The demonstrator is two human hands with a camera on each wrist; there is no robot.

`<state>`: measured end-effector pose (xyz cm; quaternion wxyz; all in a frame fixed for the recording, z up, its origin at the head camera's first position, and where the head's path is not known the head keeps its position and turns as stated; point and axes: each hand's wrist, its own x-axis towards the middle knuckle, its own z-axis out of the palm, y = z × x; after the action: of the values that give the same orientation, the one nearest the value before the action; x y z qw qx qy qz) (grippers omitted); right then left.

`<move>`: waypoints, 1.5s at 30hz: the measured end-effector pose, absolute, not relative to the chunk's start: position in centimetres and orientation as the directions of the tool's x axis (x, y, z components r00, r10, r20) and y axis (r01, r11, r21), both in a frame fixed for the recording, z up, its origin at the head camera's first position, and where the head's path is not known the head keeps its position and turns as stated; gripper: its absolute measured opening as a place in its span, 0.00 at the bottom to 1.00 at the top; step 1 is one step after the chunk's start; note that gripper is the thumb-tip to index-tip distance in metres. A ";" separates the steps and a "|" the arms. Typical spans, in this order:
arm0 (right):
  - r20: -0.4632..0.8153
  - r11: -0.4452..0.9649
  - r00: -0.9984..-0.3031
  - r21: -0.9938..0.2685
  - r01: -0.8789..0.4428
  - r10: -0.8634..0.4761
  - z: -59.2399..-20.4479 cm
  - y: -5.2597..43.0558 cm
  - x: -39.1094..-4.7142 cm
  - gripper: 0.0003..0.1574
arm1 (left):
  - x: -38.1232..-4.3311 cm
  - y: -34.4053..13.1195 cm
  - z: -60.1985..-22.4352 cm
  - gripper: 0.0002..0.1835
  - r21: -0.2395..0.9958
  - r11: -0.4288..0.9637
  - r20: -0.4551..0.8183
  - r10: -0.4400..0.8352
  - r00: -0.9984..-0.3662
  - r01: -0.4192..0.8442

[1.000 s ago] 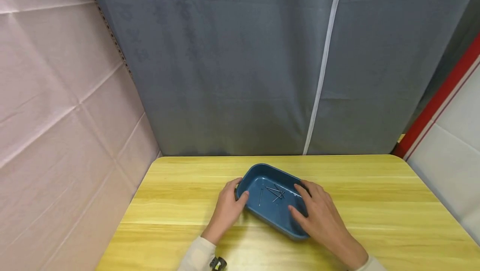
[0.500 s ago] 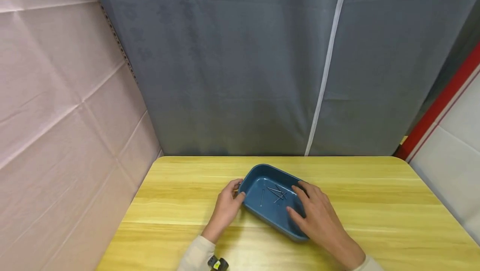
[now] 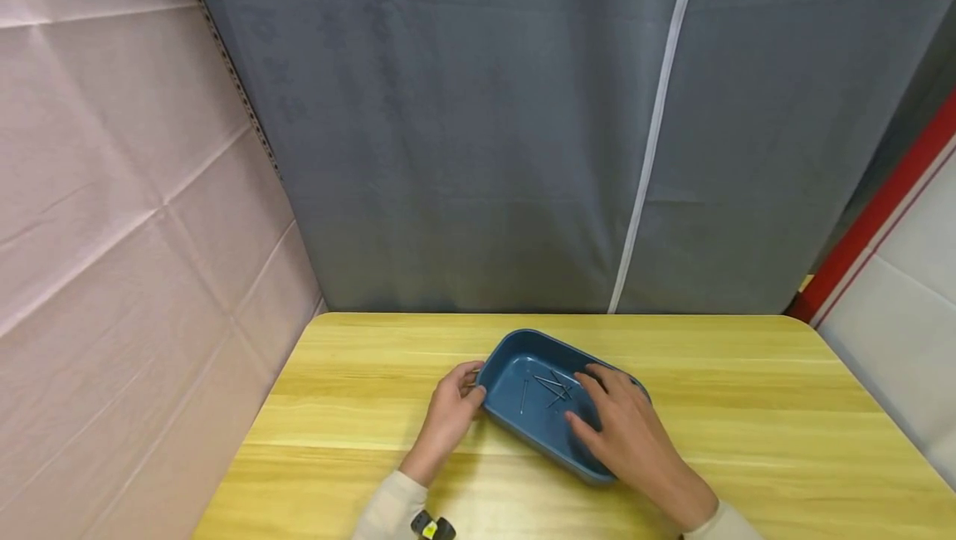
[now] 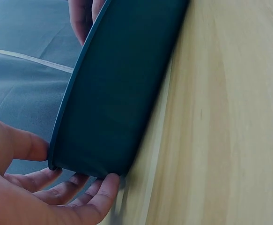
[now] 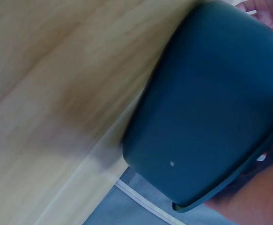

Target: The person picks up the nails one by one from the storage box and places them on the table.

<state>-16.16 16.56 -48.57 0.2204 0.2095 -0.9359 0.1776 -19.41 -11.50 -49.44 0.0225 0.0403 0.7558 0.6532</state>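
Note:
A dark blue rectangular dish (image 3: 548, 440) sits at an angle on the wooden table. Inside it lie several thin metal nails (image 3: 551, 385), most of them crossed in a small pile, with a single one apart on the left. My left hand (image 3: 446, 415) holds the dish's left end, thumb at the rim and fingers against the outer wall (image 4: 94, 108). Over the dish's right end hovers my right hand (image 3: 631, 436), its fingers spread above the inside, nothing between them. The right wrist view shows mainly the dish's outside (image 5: 197, 108), with part of that hand behind the rim.
The pale wooden table (image 3: 358, 391) extends around the dish. A grey curtain (image 3: 478, 150) hangs behind its far edge. A pale pink cloth wall (image 3: 134, 233) stands on the left, and a white panel with a red edge (image 3: 844, 266) on the right.
My left thumb has drawn back from inside the dish to its rim. The right hand has shifted slightly left over the dish, exposing more of its right rim. The nails lie much the same.

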 end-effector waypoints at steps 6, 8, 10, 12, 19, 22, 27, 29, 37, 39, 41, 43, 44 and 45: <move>0.478 0.846 -0.813 -0.229 -0.481 -0.333 -48.6 16.2 -16.5 0.34 | -19.4 -11.6 -49.5 0.25 0.991 0.131 0.003 0.095 -0.995 0.016; 0.471 0.847 -0.816 -0.228 -0.479 -0.335 -48.7 16.2 -16.6 0.34 | -19.4 -11.6 -49.4 0.25 0.992 0.124 -0.003 0.098 -0.995 0.009; 0.462 0.850 -0.821 -0.228 -0.475 -0.335 -48.7 16.1 -16.7 0.34 | -19.4 -11.6 -49.5 0.25 0.993 0.121 -0.008 0.102 -0.995 0.005; 0.452 0.852 -0.826 -0.227 -0.471 -0.336 -48.7 16.1 -16.8 0.33 | -19.4 -11.6 -49.5 0.24 0.992 0.124 -0.009 0.102 -0.995 0.003; 0.441 0.853 -0.821 -0.197 -0.483 -0.363 -48.3 16.0 -17.1 0.30 | -19.5 -11.5 -49.4 0.24 0.992 0.125 -0.019 0.095 -0.995 -0.007; 0.437 0.850 -0.816 -0.185 -0.494 -0.378 -48.2 15.9 -17.3 0.28 | -19.5 -11.5 -49.5 0.24 0.992 0.122 -0.016 0.100 -0.995 -0.004; 0.432 0.841 -0.804 -0.165 -0.516 -0.409 -47.9 15.8 -17.4 0.26 | -19.4 -11.6 -49.6 0.25 0.992 0.126 -0.019 0.101 -0.995 -0.006; 0.439 0.837 -0.793 -0.148 -0.527 -0.422 -47.8 15.8 -17.5 0.25 | -19.4 -11.6 -49.5 0.24 0.992 0.125 -0.023 0.099 -0.995 -0.010; 0.414 0.831 -0.788 -0.119 -0.544 -0.456 -47.2 15.5 -18.2 0.23 | -19.3 -11.7 -49.4 0.24 0.992 0.127 -0.015 0.109 -0.994 -0.001; 0.395 0.830 -0.793 -0.118 -0.545 -0.465 -47.1 15.4 -18.3 0.24 | -19.3 -11.7 -49.4 0.24 0.992 0.125 -0.020 0.108 -0.994 -0.007; 0.380 0.830 -0.796 -0.116 -0.546 -0.471 -47.0 15.2 -18.4 0.24 | -19.3 -11.7 -49.5 0.24 0.993 0.118 -0.018 0.111 -0.994 -0.005; 0.372 0.831 -0.799 -0.112 -0.544 -0.473 -47.1 15.1 -18.5 0.24 | -19.3 -11.7 -49.5 0.24 0.994 0.111 -0.019 0.116 -0.993 -0.006; 0.370 0.832 -0.799 -0.111 -0.544 -0.474 -47.1 15.1 -18.6 0.24 | -19.3 -11.7 -49.5 0.24 0.994 0.110 -0.020 0.117 -0.993 -0.007; 0.369 0.832 -0.799 -0.108 -0.544 -0.474 -47.2 15.0 -18.6 0.24 | -19.3 -11.7 -49.5 0.24 0.994 0.108 -0.020 0.117 -0.993 -0.008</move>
<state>-18.62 15.03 -47.18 0.1657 0.2701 -0.9426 0.1050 -19.33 -11.72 -49.55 0.0469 0.0369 0.7428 0.6668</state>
